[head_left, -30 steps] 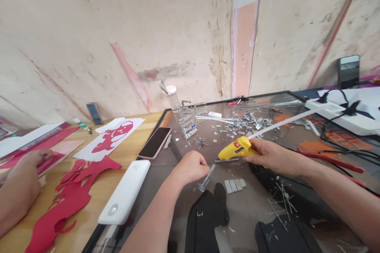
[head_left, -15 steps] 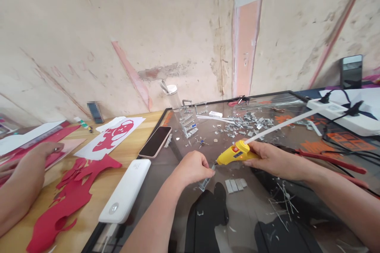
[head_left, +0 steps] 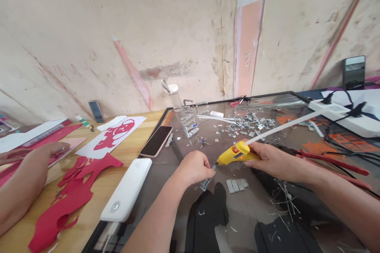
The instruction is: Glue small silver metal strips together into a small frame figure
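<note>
In my right hand (head_left: 267, 160) is a yellow hot glue gun (head_left: 233, 153) with a long white glue stick (head_left: 285, 126) out of its back. Its nozzle points left and down, at or very near a small grey metal piece (head_left: 205, 184) on the dark glass tabletop. My left hand (head_left: 196, 170) is closed, thumb and finger pinching the upper end of that piece. Just right of it, several flat grey metal strips (head_left: 236, 185) lie side by side. Whether the nozzle touches the piece I cannot tell.
Metal scraps (head_left: 252, 122) litter the back. Red-handled pliers (head_left: 335, 162) and a power strip (head_left: 344, 116) lie right. A phone (head_left: 156, 141) and white power bank (head_left: 127, 189) sit left. Beyond, another person's hands (head_left: 38, 158) work beside cut red paper (head_left: 68, 201).
Both hands, the glue gun and the metal piece keep nearly the same positions. The whole view has shifted very slightly. At far left, the other person's hands have moved a little.
</note>
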The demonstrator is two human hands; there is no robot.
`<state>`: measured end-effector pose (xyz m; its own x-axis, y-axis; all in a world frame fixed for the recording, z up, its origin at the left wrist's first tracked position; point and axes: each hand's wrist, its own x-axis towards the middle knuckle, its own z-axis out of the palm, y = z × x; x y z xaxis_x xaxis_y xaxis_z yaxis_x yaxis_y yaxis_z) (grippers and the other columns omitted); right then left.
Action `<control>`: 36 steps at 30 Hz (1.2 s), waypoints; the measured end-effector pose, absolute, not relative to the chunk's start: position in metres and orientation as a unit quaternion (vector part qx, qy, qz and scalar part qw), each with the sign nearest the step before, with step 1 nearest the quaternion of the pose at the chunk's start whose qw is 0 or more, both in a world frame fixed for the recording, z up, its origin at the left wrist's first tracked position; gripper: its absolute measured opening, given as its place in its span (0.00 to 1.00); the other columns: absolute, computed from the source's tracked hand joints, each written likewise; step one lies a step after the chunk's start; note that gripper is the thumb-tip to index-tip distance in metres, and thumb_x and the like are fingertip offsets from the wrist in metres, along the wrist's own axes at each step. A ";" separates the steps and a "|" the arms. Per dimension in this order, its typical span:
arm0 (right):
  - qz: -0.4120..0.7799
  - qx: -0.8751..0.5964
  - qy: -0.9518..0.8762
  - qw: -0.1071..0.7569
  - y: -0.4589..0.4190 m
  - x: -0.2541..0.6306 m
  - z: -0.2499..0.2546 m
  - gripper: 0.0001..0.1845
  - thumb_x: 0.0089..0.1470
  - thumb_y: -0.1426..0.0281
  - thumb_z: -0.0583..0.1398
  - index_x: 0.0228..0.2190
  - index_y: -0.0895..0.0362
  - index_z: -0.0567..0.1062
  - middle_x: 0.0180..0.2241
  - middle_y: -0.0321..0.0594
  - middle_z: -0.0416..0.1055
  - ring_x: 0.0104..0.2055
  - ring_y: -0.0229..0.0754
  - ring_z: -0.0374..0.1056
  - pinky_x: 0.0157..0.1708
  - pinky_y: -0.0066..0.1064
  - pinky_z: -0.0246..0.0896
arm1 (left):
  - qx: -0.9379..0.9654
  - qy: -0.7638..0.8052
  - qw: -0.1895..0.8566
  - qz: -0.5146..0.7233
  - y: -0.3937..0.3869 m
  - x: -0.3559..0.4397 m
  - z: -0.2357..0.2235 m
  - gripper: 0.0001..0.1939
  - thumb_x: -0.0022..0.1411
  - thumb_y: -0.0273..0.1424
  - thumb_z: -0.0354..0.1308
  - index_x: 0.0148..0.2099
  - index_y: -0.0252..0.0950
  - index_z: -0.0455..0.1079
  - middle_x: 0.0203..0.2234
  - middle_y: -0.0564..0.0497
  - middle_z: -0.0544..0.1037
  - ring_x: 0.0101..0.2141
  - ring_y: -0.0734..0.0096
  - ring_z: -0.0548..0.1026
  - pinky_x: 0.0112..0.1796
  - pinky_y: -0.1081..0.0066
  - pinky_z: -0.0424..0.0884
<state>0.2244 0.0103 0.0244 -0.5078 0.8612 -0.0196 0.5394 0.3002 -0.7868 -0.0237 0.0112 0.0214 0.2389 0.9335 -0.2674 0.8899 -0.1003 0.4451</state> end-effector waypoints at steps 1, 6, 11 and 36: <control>0.380 -0.453 -0.779 0.207 0.010 0.224 0.024 0.16 0.51 0.64 0.57 0.42 0.56 0.70 0.41 0.40 0.75 0.44 0.51 0.68 0.45 0.38 0.62 | 0.741 0.616 0.265 0.041 0.011 -0.023 0.022 0.07 0.44 0.34 0.58 0.24 0.36 0.73 0.18 0.53 0.75 0.21 0.73 0.69 0.21 0.75 0.58; 0.384 -0.458 -0.775 0.206 0.008 0.224 0.029 0.16 0.50 0.65 0.57 0.41 0.56 0.71 0.40 0.39 0.75 0.42 0.50 0.69 0.43 0.37 0.63 | 0.741 0.615 0.264 0.046 0.011 -0.023 0.021 0.07 0.44 0.34 0.58 0.23 0.36 0.73 0.18 0.53 0.74 0.21 0.73 0.69 0.20 0.75 0.57; 0.397 -0.454 -0.768 0.216 0.005 0.224 0.035 0.16 0.49 0.65 0.58 0.42 0.55 0.71 0.39 0.39 0.75 0.42 0.50 0.70 0.43 0.37 0.64 | 0.738 0.619 0.264 0.041 0.012 -0.024 0.020 0.07 0.44 0.34 0.58 0.25 0.36 0.74 0.20 0.52 0.75 0.22 0.73 0.70 0.22 0.75 0.59; 0.353 -0.475 -0.777 0.213 0.004 0.225 0.036 0.14 0.48 0.66 0.57 0.39 0.54 0.73 0.35 0.37 0.76 0.37 0.49 0.70 0.38 0.34 0.65 | 0.750 0.621 0.223 0.041 0.009 -0.020 0.022 0.05 0.44 0.32 0.59 0.24 0.37 0.75 0.21 0.51 0.78 0.25 0.70 0.72 0.23 0.74 0.59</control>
